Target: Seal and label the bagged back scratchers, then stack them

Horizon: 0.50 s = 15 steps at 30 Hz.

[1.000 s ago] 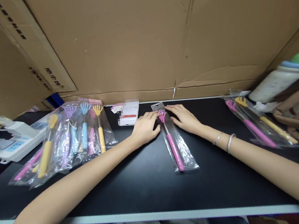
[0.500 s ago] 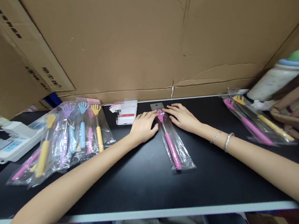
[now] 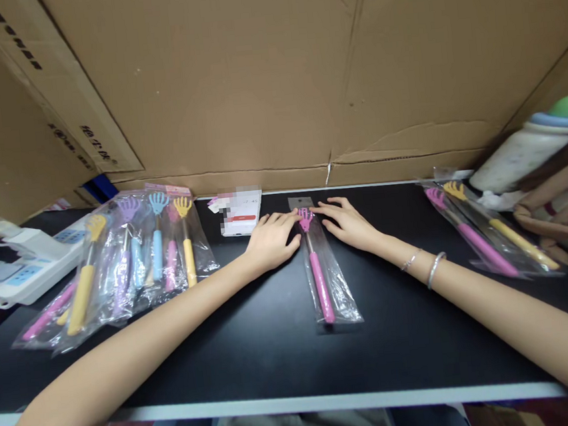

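Observation:
A pink back scratcher (image 3: 321, 283) lies in a clear plastic bag (image 3: 343, 294) in the middle of the black table, its claw end pointing away from me. My left hand (image 3: 272, 241) rests at the left of the claw, fingers stretched out and fingertips at the bag's edge. On the other side, my right hand (image 3: 346, 224) lies with its fingers spread, fingertips at the bag's right edge near the claw. Neither hand is closed around the bag. The bag's header strip (image 3: 300, 203) shows beyond the claw.
Several bagged back scratchers (image 3: 132, 254) in mixed colours are heaped on the left, beside a white power strip (image 3: 28, 271). A phone (image 3: 242, 214) lies at the back. On the right are bagged pink and yellow scratchers (image 3: 487, 233), a bottle (image 3: 524, 153) and a brown bag (image 3: 559, 206). Cardboard (image 3: 251, 75) walls the back.
The handle end of the bagged scratcher has swung slightly left, so it lies straighter in front of me. Both hands stay beside the claw, nearly unmoved.

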Each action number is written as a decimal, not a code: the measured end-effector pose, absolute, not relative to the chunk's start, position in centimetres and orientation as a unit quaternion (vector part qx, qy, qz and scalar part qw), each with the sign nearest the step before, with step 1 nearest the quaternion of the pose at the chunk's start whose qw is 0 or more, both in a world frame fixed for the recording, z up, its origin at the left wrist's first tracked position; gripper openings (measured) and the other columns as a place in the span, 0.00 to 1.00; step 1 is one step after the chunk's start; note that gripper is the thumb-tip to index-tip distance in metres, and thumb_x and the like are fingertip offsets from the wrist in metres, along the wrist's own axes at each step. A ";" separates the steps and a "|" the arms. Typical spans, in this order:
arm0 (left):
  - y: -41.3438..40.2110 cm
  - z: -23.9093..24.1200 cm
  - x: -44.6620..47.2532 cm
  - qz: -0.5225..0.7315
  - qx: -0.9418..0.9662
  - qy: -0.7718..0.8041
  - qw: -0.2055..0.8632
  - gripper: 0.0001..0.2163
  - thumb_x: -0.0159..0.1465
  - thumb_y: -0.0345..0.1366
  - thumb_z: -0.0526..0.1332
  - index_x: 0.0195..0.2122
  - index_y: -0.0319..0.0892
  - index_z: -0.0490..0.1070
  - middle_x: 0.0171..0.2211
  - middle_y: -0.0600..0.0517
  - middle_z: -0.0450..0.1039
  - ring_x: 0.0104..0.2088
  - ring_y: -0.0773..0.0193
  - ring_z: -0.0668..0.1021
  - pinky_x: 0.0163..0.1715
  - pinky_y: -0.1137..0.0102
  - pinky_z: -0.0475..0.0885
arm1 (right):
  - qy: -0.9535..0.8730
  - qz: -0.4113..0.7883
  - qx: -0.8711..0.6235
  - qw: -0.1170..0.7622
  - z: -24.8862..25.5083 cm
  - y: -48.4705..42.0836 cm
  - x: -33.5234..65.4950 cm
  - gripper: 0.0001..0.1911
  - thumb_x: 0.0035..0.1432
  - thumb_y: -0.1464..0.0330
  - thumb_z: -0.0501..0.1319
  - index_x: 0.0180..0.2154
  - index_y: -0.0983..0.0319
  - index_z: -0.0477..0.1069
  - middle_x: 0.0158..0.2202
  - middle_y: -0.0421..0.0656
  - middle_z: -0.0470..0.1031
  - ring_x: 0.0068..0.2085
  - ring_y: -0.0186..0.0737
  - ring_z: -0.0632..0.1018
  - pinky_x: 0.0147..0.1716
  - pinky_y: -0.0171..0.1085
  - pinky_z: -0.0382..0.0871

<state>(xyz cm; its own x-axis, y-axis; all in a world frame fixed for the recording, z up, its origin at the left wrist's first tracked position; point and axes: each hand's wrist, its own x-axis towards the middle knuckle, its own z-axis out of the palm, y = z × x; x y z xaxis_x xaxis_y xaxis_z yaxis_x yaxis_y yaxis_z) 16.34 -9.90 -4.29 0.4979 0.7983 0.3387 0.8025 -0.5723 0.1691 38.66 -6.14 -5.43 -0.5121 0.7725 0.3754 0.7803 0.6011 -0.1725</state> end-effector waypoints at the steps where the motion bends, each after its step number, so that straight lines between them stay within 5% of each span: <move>1: -9.9 -4.3 16.3 -0.195 -0.865 -0.462 0.003 0.19 0.64 0.38 0.52 0.56 0.43 0.63 0.60 0.50 0.63 0.57 0.55 0.67 0.58 0.54 0.61 | -0.871 -0.009 -0.444 0.211 -5.4 -6.1 38.6 0.23 0.61 0.69 0.50 0.57 0.57 0.65 0.57 0.47 0.67 0.58 0.51 0.61 0.54 0.56 0.60; 15: -9.7 -4.4 16.2 -0.216 -0.866 -0.452 -0.008 0.20 0.63 0.35 0.52 0.57 0.42 0.60 0.58 0.49 0.65 0.58 0.57 0.67 0.58 0.58 0.62 | -0.854 0.006 -0.463 0.237 -4.8 -6.8 38.3 0.21 0.59 0.69 0.53 0.54 0.65 0.65 0.49 0.51 0.71 0.53 0.50 0.66 0.53 0.49 0.63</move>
